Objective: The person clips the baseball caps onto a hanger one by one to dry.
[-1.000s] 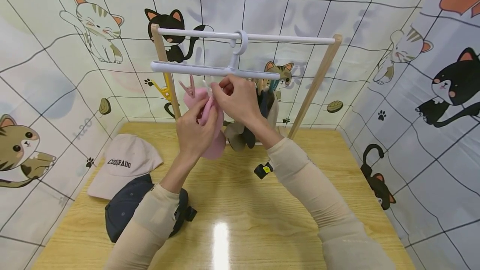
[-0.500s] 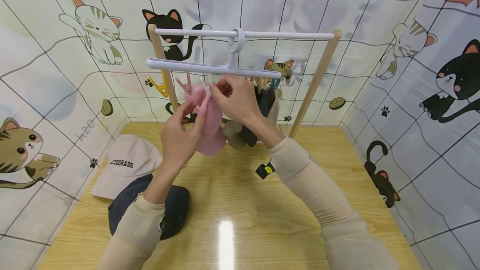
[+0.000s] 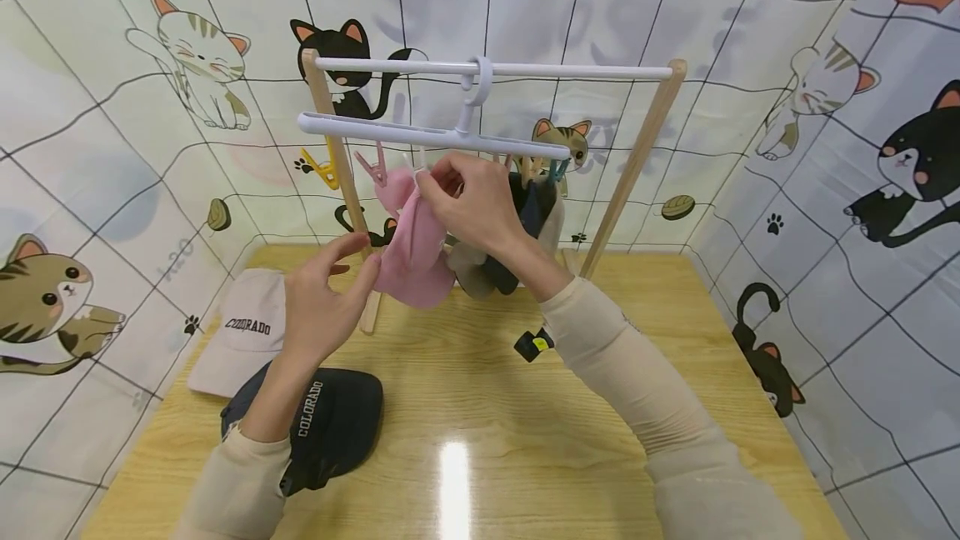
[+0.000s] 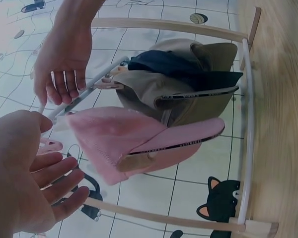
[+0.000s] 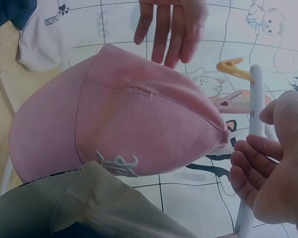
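A pink cap (image 3: pixel 416 252) hangs, crown end up, below a lavender hanger (image 3: pixel 390 133). My right hand (image 3: pixel 480 202) pinches a white clothespin (image 3: pixel 418 160) at the cap's gathered top; the fingers partly hide the grip. Just left of the cap, my left hand (image 3: pixel 326 298) is spread with nothing in it. In the left wrist view, the cap's brim (image 4: pixel 188 136) points away from the hanger bar. A pink clothespin (image 3: pixel 381 167) and a yellow clothespin (image 3: pixel 322 167) hang farther left.
Olive (image 4: pixel 144 94) and navy (image 4: pixel 174 69) caps hang beside the pink one. The hanger hooks on a rack with wooden legs (image 3: pixel 633 165). On the table (image 3: pixel 525 440), a pale cap (image 3: pixel 255 323) and a dark cap (image 3: pixel 337 423) lie at left.
My left hand has let go of the pink cap and moved left and down. The cap now hangs more freely. My right hand stays at its top.
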Demonstrator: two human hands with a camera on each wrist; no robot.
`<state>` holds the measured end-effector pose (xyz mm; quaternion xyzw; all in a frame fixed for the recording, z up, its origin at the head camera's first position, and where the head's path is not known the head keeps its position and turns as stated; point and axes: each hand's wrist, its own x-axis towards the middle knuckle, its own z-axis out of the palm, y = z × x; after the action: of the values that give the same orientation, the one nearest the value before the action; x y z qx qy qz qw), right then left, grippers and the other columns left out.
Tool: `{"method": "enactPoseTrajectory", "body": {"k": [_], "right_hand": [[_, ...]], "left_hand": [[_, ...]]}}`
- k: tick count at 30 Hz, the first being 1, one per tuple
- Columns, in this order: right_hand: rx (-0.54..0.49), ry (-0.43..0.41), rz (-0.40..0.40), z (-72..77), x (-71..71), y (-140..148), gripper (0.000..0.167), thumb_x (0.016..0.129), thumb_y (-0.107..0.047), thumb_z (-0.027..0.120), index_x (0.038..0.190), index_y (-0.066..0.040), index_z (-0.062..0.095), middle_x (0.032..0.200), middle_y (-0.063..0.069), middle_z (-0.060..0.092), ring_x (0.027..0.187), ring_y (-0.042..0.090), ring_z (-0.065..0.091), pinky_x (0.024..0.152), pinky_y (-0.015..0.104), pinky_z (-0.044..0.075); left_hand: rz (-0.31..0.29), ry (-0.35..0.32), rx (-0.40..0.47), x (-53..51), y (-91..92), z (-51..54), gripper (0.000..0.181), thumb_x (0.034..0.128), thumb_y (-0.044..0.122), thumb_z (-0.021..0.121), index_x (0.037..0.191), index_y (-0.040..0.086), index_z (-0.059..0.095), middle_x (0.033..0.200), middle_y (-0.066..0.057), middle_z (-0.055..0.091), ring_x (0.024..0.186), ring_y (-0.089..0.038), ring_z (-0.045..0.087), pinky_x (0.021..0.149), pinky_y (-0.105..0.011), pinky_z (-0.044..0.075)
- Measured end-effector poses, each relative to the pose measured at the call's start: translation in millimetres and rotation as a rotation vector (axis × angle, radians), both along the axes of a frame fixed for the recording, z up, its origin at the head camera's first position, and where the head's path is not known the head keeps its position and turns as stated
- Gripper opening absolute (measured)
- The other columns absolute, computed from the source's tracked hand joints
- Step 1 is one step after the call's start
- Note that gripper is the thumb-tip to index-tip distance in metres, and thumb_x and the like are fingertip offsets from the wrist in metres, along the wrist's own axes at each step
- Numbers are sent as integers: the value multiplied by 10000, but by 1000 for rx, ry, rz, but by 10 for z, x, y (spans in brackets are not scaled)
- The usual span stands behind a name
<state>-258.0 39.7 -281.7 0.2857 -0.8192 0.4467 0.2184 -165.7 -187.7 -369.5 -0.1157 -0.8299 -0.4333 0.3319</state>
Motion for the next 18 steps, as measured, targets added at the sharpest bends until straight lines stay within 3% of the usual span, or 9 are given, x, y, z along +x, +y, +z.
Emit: {"method": "enactPoseTrajectory", "body": {"k": [9,14,18], "right_hand": [[-8,15,25,7,54,-20,229,1048,-260,713,1023,-58,818,908,84,815,791,180,725,732,241,546],[-7,25,36,14,88,-26,226,1049,-253,711,1030,-55,818,902,81,811,791,183,717,730,241,540],[-6,20,42,15,117,-36,234,1054,-268,713,1027,-60,816,907,77,808,797,179,705,734,234,532]], "left_hand": [[60,-20,-45,156,-224,-43,286,1079,143,745,1329,20,805,1261,-176,849,1182,-372,807,941,-25,478],[68,-50,-39,236,-310,-46,284,1080,152,741,1330,36,807,1250,-167,852,1149,-362,799,912,-20,484],[63,-92,-88,299,-396,-56,281,1095,191,732,1330,57,806,1262,-142,852,1156,-331,787,893,-22,478]]}}
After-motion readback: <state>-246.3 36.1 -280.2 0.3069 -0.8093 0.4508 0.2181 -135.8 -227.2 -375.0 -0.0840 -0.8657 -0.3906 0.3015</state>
